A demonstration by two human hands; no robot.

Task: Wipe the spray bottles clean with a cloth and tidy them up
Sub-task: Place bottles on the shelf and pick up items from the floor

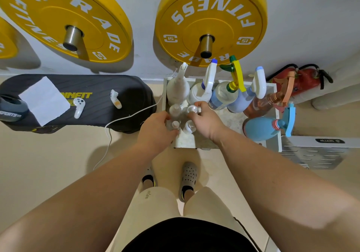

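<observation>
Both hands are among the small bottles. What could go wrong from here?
The small clear bottles stand close together in the tray; the left hand or right hand might knock one over.
The tall spray bottles stand just behind the right hand; a careless lift may tip one.
The cloth lies away on the bench, so wiping could be skipped.

1. The left hand (155, 129) hides its own fingertips among the small clear plastic bottles (175, 109); its hold is unclear.
2. A white cloth (44, 100) covers part of the black padded counter's (116, 84) yellow lettering.
3. A yellow weight plate (4, 39) is cut off at the left edge.
4. A peach spray bottle (261, 103) half hides the red fire extinguisher (305, 82).
</observation>
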